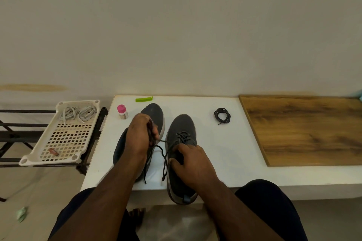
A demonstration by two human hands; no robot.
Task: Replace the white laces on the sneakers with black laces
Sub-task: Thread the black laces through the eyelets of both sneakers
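Two dark grey sneakers stand side by side on a white table [225,152], toes pointing away from me. The right sneaker [182,129] has a black lace [165,159] threaded through its eyelets, with loose ends hanging towards the table's front edge. My right hand [193,164] rests on that sneaker's opening and holds it. My left hand [140,135] is over the left sneaker [154,113], fingers closed on one end of the black lace, pulling it leftwards. A second black lace [222,116] lies coiled on the table to the right. White laces [78,113] lie in a white tray.
The white perforated tray [58,143] sits on a black rack left of the table and also holds a small brown item [53,151]. A pink-capped bottle [122,112] and a green clip [144,99] lie at the table's back. A wooden board [305,129] covers the right side.
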